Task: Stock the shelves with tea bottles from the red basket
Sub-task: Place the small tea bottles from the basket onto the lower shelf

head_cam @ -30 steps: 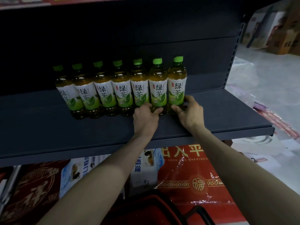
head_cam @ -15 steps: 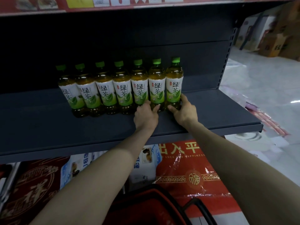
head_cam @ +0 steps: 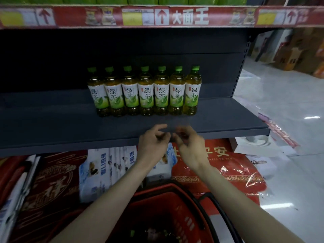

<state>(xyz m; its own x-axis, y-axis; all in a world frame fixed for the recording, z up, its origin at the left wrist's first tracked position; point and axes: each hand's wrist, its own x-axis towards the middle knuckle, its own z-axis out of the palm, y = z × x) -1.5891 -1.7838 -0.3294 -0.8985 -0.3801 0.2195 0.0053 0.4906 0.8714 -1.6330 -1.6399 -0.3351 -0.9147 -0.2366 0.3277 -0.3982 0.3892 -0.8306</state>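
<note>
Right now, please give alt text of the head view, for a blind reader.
Seven green-tea bottles stand in a row on a dark shelf; the empty left hand and right hand hover before it, above a red basket.

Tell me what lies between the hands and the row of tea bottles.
Only bare shelf: in the head view, nothing sits between the left hand, the right hand and the row of tea bottles.

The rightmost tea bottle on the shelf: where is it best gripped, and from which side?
Grip the rightmost tea bottle around its labelled middle, coming from the front right. It stands upright at the row's end, left flank against the neighbouring bottle, front and right flank exposed.
</note>
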